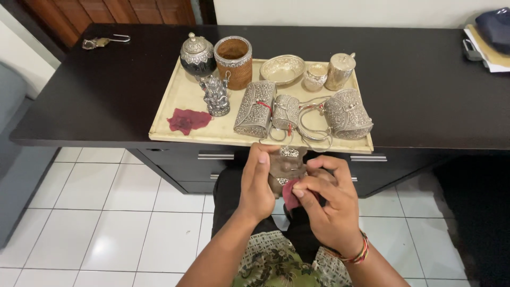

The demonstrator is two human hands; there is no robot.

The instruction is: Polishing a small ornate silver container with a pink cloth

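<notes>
Lying at the far left of the dark surface (106, 90): a small metal padlock (103, 41), well apart from everything else. Resting on the cream tray (180, 95), from the left: a second red cloth (187, 120), crumpled and unused; a small silver figurine (215, 95); a lidded silver-topped pot (197, 55); a woven cylinder with a silver rim (233, 61); two embossed silver clutch purses (255, 108), (285, 111); a shallow silver bowl (282, 69); a small cup (315, 76); a lidded silver jar (339, 70); a rounded silver purse (347, 113). Looking bright, most of these, though polished or not cannot be told.

Working below the tray's front edge, over the lap: left hand (257, 183) wrapping closed around a small dull silver piece (287, 167), holding it steady. Right hand (329, 199) pinching a red polishing cloth (290, 192) between thumb and fingertips, pressing it against the piece's lower face. Seeming, by its darker tone, to be partway through rubbing; one piece in hand, the tray's lot waiting or finished.
</notes>
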